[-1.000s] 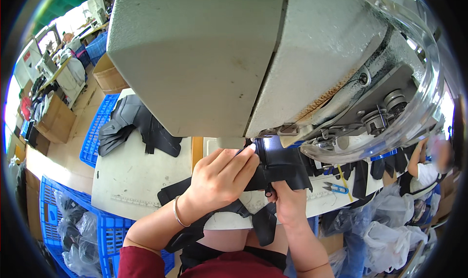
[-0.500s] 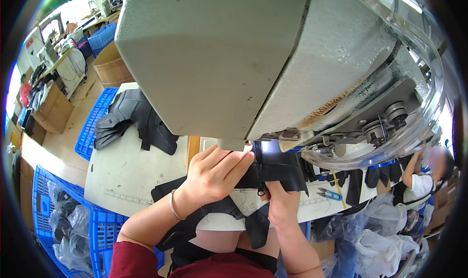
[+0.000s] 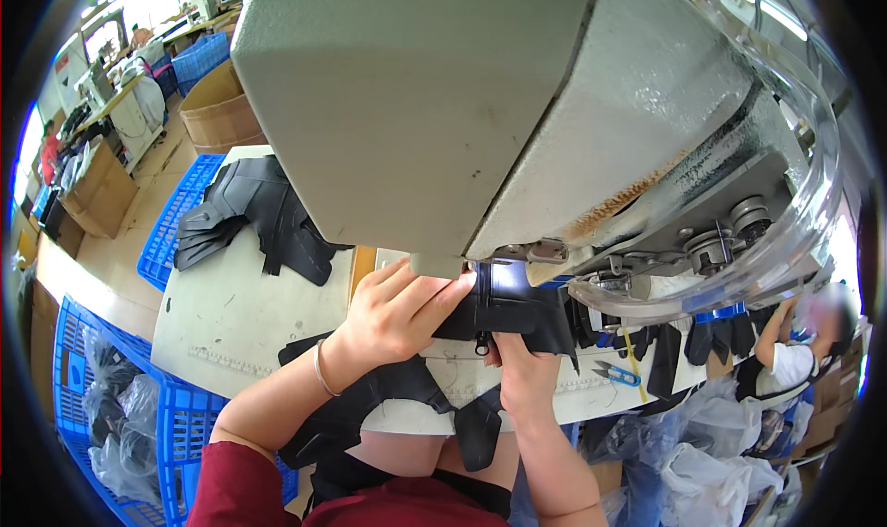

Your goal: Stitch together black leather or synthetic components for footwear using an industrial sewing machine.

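Under the head of a sewing machine (image 3: 397, 111) lies a black, leather-like piece (image 3: 527, 314) with a zipper (image 3: 484, 291) running along it. My left hand (image 3: 393, 313), a bracelet on its wrist, is closed on the piece's left part, fingertips close together beside the lit stitching area. My right hand (image 3: 527, 372) grips the near edge of the same piece, with thumb and fingers partly hidden by it. Beside that hand hangs a small zipper pull (image 3: 481, 348). Another black cut part (image 3: 407, 384) drapes over the table's near edge below my wrists. The needle is hidden from sight.
A stack of black parts (image 3: 254, 208) rests on the white table (image 3: 208, 314) at left. Blue snips (image 3: 617, 374) lie at right, near a yellow tape. A blue crate (image 3: 185, 435) with plastic bags stands at left. Another person (image 3: 795, 351) sits at far right.
The whole view has shifted slightly. Both hands keep their hold on the black piece, which has moved only a little under the machine head.
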Demonstrator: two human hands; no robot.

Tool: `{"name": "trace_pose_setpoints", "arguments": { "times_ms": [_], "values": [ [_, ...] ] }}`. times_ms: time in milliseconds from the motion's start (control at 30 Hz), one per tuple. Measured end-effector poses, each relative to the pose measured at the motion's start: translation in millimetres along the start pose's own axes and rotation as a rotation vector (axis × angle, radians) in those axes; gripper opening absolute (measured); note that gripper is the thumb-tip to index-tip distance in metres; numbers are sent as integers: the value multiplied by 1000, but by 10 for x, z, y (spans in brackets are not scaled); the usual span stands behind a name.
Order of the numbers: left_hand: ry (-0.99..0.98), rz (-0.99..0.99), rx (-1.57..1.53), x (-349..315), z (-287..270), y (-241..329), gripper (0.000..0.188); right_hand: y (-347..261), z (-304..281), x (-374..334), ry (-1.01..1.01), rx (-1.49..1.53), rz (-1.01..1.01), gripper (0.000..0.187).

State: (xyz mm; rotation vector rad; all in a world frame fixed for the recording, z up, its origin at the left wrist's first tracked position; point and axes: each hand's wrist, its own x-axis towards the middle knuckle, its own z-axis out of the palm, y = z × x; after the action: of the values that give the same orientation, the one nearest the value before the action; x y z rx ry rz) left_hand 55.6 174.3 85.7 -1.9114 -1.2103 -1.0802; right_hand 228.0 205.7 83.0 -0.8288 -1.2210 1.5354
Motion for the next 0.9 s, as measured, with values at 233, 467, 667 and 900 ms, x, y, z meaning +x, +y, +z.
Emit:
{"name": "trace_pose_setpoints", "arguments": {
  "times_ms": [233, 467, 667, 900],
  "values": [
    [96, 124, 2, -31, -17, -9, 36, 74, -93, -8, -121, 23, 24, 8],
    [86, 173, 19, -31, -5, -28, 32, 96, -106, -6, -143, 29, -8, 10],
    [98, 161, 20, -21, 13, -14, 30, 52, -99, -1, -136, 22, -18, 9],
    [131, 110, 40, 2, 52, -7, 25, 9, -73, 51, -126, 17, -5, 9]
  ]
}}
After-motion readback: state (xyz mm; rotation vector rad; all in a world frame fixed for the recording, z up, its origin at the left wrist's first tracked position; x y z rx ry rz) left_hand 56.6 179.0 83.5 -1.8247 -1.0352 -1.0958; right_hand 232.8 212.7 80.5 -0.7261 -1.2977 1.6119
